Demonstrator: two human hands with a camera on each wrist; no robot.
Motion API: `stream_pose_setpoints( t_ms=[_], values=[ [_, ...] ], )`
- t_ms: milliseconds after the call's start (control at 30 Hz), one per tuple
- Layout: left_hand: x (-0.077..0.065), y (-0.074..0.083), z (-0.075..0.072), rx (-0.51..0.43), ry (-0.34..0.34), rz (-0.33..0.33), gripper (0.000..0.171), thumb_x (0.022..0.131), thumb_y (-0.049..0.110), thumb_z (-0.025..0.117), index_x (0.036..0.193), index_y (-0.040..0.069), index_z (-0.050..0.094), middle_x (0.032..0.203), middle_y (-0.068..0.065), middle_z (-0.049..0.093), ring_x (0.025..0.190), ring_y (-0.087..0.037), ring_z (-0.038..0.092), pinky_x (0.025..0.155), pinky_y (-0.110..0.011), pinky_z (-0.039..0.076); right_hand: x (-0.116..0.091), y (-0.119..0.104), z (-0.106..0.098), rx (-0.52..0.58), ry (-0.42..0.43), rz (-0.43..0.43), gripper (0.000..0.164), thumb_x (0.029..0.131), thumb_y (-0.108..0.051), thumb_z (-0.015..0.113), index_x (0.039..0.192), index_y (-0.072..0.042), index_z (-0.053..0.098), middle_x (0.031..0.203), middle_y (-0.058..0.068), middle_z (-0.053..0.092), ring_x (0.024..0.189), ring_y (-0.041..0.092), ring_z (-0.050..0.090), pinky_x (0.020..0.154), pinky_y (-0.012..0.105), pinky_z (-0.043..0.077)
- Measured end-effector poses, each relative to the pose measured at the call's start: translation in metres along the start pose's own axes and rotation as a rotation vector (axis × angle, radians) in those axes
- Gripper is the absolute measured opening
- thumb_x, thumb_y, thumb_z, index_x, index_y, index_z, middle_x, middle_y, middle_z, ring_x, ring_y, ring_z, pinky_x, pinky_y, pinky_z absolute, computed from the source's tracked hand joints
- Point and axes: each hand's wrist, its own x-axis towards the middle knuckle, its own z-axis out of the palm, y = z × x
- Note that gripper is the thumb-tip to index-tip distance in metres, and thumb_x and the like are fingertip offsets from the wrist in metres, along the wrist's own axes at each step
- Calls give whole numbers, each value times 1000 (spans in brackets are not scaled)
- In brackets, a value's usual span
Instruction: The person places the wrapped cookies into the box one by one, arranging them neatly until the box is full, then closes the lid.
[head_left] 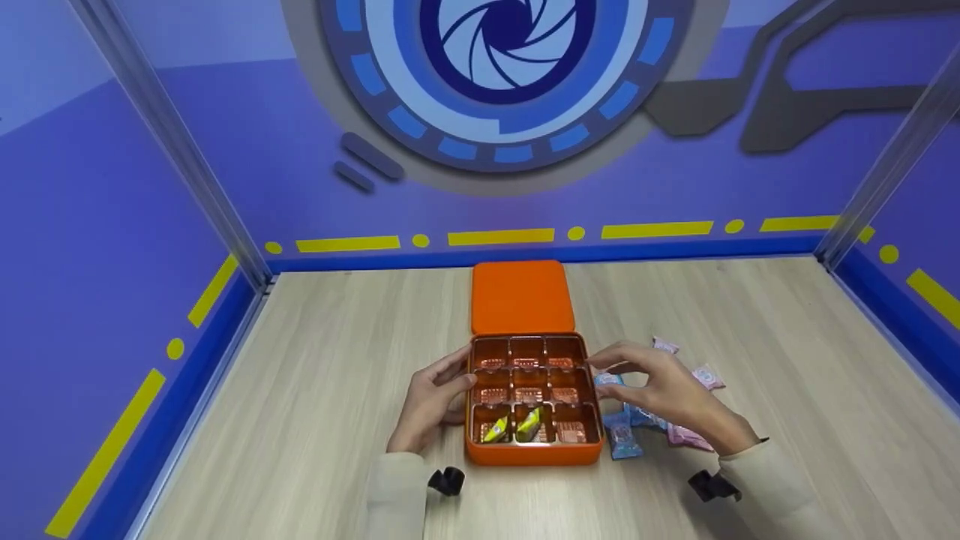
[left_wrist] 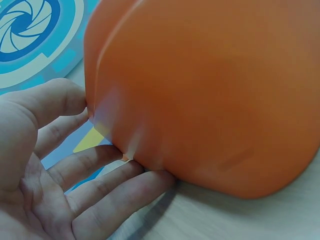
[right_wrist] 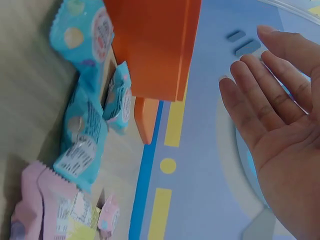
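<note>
An orange box (head_left: pixel 534 454) with a grid of small compartments sits on the table. Two yellow-green wrapped candies lie in its front row, one in the left compartment (head_left: pixel 496 430) and one in the middle (head_left: pixel 529 426). At the box's left side, my left hand (head_left: pixel 429 403) holds the wall, thumb at the rim; the left wrist view shows the fingertips against the orange side (left_wrist: pixel 210 110). My right hand (head_left: pixel 667 390) hovers by the right side, over blue candies (head_left: pixel 622 441). In the right wrist view its palm (right_wrist: pixel 280 115) holds nothing, fingers extended.
Behind the box lies its orange lid (head_left: pixel 521 298), flat near the back wall. Pink wrapped candies (head_left: pixel 707 376) are scattered to the right, around and beyond the right hand. Blue panels (head_left: pixel 225 150) enclose the wooden table (head_left: pixel 337 337) at the back and sides.
</note>
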Motion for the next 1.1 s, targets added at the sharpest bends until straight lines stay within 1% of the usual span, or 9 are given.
stream_pose_setpoints(
  t_ms=[33,167,267,400,600,767,933,1033,1100],
  values=[
    [0,0,0,8,2,2,54,99,9,75,151,8,61,155,-17,55,146,-35,47,111,-40,48,-1,1,0,0,8,-4,36,92,-2,83,126,-5,74,121,8,74,109,31,71,96,37,60],
    [0,0,0,27,8,8,53,99,9,75,150,9,61,154,-16,55,146,-34,48,111,-40,48,-4,5,-2,-16,33,18,35,92,-5,83,126,-12,75,121,0,73,109,31,71,96,39,60],
    [0,1,0,23,7,10,54,99,9,75,150,8,61,154,-17,55,145,-34,49,110,-39,49,-6,7,-3,-31,46,25,35,92,-7,84,125,-14,75,121,-3,73,109,29,71,95,40,60],
    [-1,1,0,3,-1,8,55,99,8,75,151,7,60,155,-18,54,145,-35,49,107,-38,51,-9,9,-6,-45,65,7,36,91,-5,84,125,-13,75,121,-3,73,109,29,71,94,38,61],
    [0,0,0,-17,-8,14,55,99,8,74,152,5,59,155,-19,54,145,-35,48,112,-38,47,-15,12,-9,-56,91,1,37,91,-2,83,125,-14,75,121,-3,73,109,28,72,94,32,60],
    [0,-1,0,-25,-5,22,55,99,6,74,151,3,59,154,-19,54,144,-36,50,115,-40,45,-18,15,-12,-86,115,0,38,90,-1,84,124,-14,75,121,-3,73,108,28,72,93,31,60],
    [1,-1,0,-10,0,14,54,99,7,74,151,5,59,154,-18,55,145,-35,49,114,-39,46,-22,18,-15,-137,138,-7,40,86,3,86,121,-13,76,120,-3,74,106,19,72,90,31,61],
    [0,0,0,-4,3,2,54,99,8,74,151,7,60,154,-16,55,145,-34,49,111,-39,48,-24,20,-17,-154,146,12,41,85,4,87,120,-13,76,118,-5,74,106,12,71,89,31,62],
    [0,0,0,-8,3,0,54,99,8,74,151,7,60,154,-16,56,145,-34,49,111,-39,49,-25,21,-18,-161,148,35,40,85,4,87,120,-14,76,117,-6,74,106,10,71,89,32,62]
  ],
)
